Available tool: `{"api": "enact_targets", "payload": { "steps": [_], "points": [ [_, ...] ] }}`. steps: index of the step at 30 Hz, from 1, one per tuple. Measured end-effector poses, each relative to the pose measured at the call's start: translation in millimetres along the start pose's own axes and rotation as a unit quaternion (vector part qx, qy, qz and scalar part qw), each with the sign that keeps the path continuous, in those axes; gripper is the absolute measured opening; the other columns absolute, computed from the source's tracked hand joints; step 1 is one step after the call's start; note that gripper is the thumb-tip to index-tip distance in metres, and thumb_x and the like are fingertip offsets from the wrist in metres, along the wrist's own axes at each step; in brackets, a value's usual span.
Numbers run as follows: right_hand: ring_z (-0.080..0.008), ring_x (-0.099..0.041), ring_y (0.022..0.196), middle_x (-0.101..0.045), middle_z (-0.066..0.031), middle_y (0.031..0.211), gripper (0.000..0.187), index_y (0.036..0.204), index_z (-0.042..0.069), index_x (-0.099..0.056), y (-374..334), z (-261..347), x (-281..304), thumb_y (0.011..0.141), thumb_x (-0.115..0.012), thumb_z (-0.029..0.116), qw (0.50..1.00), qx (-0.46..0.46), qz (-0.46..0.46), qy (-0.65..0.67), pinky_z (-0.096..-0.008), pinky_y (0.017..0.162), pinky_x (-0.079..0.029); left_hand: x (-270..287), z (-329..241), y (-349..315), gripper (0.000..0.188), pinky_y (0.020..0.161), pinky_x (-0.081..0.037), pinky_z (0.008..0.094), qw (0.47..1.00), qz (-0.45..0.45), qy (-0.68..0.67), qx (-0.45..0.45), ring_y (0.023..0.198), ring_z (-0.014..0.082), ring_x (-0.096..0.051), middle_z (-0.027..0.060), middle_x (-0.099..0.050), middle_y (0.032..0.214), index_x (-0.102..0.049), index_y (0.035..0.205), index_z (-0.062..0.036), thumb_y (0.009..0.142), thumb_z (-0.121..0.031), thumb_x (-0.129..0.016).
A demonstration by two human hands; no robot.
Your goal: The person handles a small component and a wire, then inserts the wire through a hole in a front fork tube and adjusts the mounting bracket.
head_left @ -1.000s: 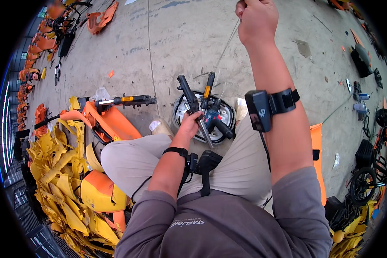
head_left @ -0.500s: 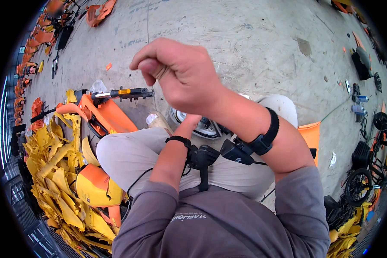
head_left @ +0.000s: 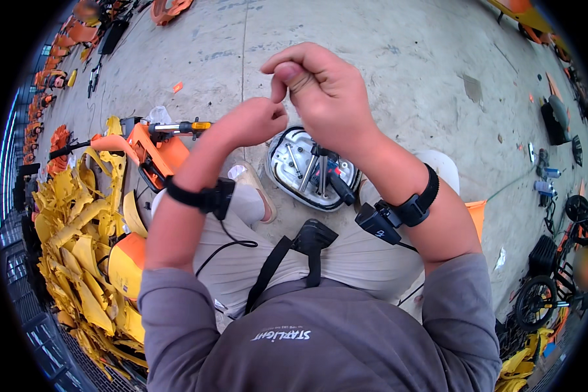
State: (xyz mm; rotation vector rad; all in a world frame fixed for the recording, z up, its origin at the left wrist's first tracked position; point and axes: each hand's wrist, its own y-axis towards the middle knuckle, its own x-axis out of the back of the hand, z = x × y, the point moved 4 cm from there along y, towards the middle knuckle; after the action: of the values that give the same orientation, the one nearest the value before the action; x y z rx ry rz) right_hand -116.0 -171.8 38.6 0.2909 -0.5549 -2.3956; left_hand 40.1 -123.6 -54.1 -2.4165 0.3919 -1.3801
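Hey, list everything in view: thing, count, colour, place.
Oval dish: one, silver and dark, centre
Power tool: one, black and red, on dish
Rods: two or more, silver, over dish
Tube: one, silver and yellow, left
Shell: one, orange, left
Panels: uncounted heap, yellow, left
Cans: two, blue and silver, right
Wheels: two or more, black, right
Distant parts: uncountable, mixed, edges
Wristbands: two, black, forearms
Shirt: one, grey, bottom
Left grip: one, bare, ahead
Right grip: one, bare, beside left grip

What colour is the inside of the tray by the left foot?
Silver-grey; the tray shows best in the head view.
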Motion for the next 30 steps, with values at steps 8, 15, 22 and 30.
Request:
{"api": "enact_targets", "payload": {
  "steps": [8,15,22,30],
  "points": [
    [-0.0057,-0.05,0.061,-0.068,-0.0009,0.075,0.014,0.104,0.004,-0.07,8,-10,8,0.102,-0.057,0.009,0.998,-0.051,-0.029,0.013,-0.0235,0.056,-0.042,132,-98,-142,0.024,0.085,-0.053,0.0398,0.982,-0.037,0.12,-0.14,0.096,0.0325,-0.067,0.0152,-0.069,0.104,-0.063,0.111,-0.0013,0.09,-0.012,-0.068],
    [-0.003,-0.046,0.059,-0.068,-0.0014,0.078,0.018,0.106,0.002,-0.069,11,-15,10,0.105,-0.054,0.013,0.997,-0.061,-0.041,0.029,-0.0213,0.053,-0.039,186,-95,-191,0.026,0.091,-0.052,0.0359,0.972,-0.106,0.197,-0.076,0.099,0.0256,-0.067,0.0125,-0.068,0.112,-0.063,0.118,-0.0011,0.093,-0.009,-0.066],
    [-0.0057,-0.05,0.063,-0.068,-0.0059,0.084,0.022,0.11,0.0,-0.067,13,-32,24,0.107,-0.053,0.017,0.987,-0.111,-0.078,0.081,-0.0206,0.057,-0.04,131,-121,-152,0.02,0.081,-0.055,0.0306,0.958,-0.13,-0.094,-0.237,0.085,0.0169,-0.068,0.0093,-0.069,0.096,-0.063,0.114,0.0027,0.097,-0.008,-0.063],
    [-0.0074,-0.055,0.063,-0.069,-0.0066,0.083,0.021,0.109,-0.001,-0.065,4,-35,19,0.106,-0.051,0.014,0.972,-0.167,-0.098,0.133,-0.0221,0.058,-0.045,31,-54,-63,0.022,0.076,-0.05,0.0268,0.767,-0.187,-0.611,-0.047,0.083,0.0131,-0.063,0.0051,-0.066,0.095,-0.062,0.116,-0.0014,0.1,-0.017,-0.06]
  ]
}}
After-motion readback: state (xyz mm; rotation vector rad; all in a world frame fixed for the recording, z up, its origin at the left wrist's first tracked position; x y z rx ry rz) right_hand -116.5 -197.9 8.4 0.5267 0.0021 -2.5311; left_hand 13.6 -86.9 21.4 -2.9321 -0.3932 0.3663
